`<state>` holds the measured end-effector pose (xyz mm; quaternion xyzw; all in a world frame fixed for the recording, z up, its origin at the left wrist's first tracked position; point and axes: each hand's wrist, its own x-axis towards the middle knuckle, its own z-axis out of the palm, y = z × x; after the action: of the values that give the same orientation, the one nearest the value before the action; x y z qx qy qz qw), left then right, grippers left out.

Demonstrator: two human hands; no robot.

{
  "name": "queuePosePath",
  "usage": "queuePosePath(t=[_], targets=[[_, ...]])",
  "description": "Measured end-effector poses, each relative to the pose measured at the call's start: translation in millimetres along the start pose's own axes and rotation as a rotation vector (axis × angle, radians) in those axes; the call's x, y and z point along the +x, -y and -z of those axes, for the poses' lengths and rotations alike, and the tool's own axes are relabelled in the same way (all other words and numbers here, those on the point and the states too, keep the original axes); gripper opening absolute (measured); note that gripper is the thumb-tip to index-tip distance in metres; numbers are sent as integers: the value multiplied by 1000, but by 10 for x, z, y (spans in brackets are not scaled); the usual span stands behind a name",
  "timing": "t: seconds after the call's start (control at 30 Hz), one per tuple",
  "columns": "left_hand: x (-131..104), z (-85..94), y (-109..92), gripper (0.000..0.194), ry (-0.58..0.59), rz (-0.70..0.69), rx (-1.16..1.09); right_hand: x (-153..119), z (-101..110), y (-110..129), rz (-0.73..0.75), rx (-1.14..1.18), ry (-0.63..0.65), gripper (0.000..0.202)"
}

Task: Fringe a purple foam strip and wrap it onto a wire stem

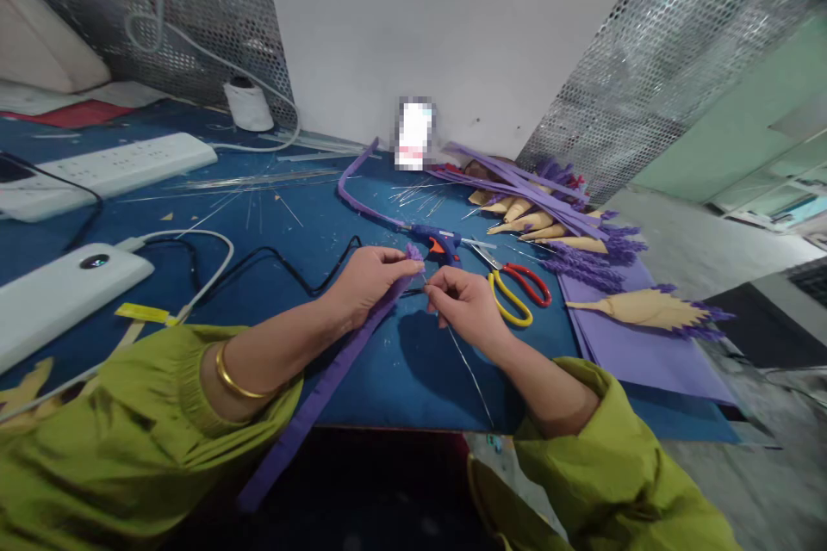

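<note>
My left hand [368, 275] pinches the top end of a long purple fringed foam strip [323, 387] that trails down past my forearm to the table's near edge. My right hand [466, 303] pinches a thin wire stem [469, 366], whose upper end meets the rolled purple tip [414, 253] between both hands. Just behind the hands lies a blue hot glue gun [437, 239] with an orange trigger.
Scissors [517, 291] with red and yellow handles lie right of my hands. Purple foam sheets [630, 344], tan cones [530, 219] and finished purple flower sprigs [646, 308] fill the right. White power strips [107, 165], cables and loose wires [258, 181] lie left and behind on the blue mat [401, 379].
</note>
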<state>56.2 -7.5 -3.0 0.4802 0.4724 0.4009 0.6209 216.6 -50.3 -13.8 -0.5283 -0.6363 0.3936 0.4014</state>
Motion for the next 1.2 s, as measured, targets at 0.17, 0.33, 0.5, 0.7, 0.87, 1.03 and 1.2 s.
queuePosePath(t=[0.17, 0.33, 0.5, 0.7, 0.87, 1.03, 1.2], targets=[[6, 3, 4, 24, -3, 23, -52, 23, -9, -7, -34, 88, -4, 11], [-9, -8, -5, 26, 14, 91, -114, 61, -9, 22, -85, 281, -90, 19], [-21, -23, 8, 27, 17, 89, -111, 68, -7, 45, -129, 376, -128, 19], [-27, -33, 16, 24, 35, 72, -89, 64, -11, 9, -219, 474, -111, 19], [-38, -39, 6, 23, 23, 66, -62, 74, -24, 0, -239, 504, -115, 16], [-29, -50, 12, 25, 38, 98, -90, 84, -47, 2, -214, 509, -159, 14], [-29, -59, -19, 26, 1, 110, -123, 77, -43, -9, -201, 525, -145, 16]])
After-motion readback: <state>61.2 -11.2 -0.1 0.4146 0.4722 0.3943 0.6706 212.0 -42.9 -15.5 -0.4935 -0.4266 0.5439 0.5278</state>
